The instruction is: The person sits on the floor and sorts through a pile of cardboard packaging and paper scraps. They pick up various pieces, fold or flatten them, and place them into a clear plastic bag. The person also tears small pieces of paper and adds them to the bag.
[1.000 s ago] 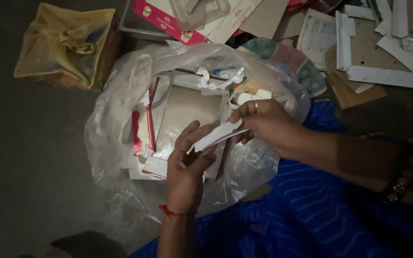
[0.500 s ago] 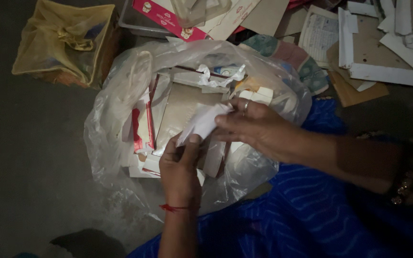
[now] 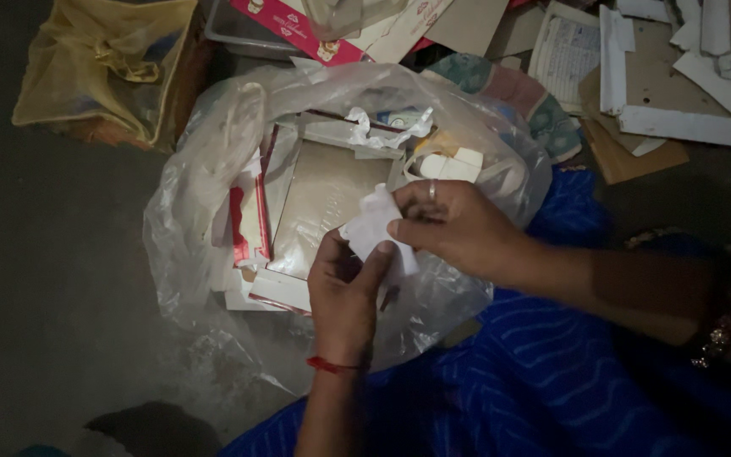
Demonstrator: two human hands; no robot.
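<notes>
Nearest, over the blue cloth (image 3: 552, 381) of the person's lap, the left hand (image 3: 344, 292), a red thread (image 3: 332, 366) at its wrist, is curled closed with thumb and fingers pinching the lower edge of a scrap of white paper (image 3: 374, 224). The right hand (image 3: 454, 224), ring on one finger, is closed on the same scrap from the right, its thumb pressed on the paper's near side, so the piece is held between both hands just above the open mouth of a clear plastic bag (image 3: 205, 195). The paper looks very light, thin and limp, already creased; I judge it would crumple or tear with little force and wants a pinch at its edges instead of a flat grip. Under it the bag holds flat cardboard pieces (image 3: 323, 195), some with red edges, stiffer and best taken by an edge. Farther off, on the dark floor (image 3: 44, 254), a yellow mesh bag (image 3: 103, 68) sits far left, a pink carton (image 3: 294, 25) at the far middle, and white strips (image 3: 687, 127) with brown board lie far right.
</notes>
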